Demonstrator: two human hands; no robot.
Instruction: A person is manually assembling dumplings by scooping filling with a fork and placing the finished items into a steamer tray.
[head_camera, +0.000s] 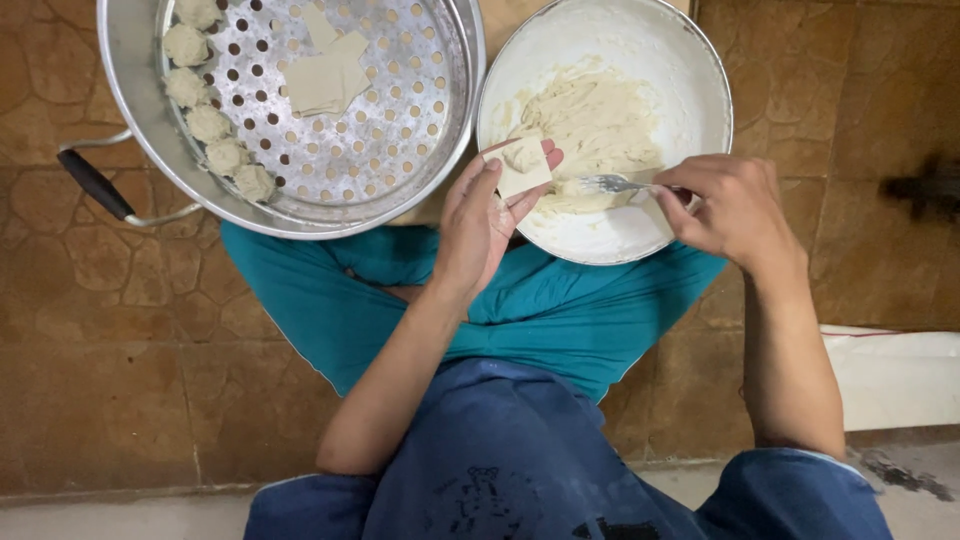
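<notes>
The left hand (478, 222) cups a square wrapper (522, 166) while the right hand (728, 205) grips a fork (612, 184) over the filling bowl (690, 70), beside the steamer (135, 60).

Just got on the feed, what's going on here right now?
A person sits on the floor. The left hand holds a square dough wrapper with a dab of filling on it. The right hand holds a fork in the pale filling inside a white bowl. Beside it, a perforated metal steamer tray carries a row of formed dumplings along its left rim and some spare wrappers.
</notes>
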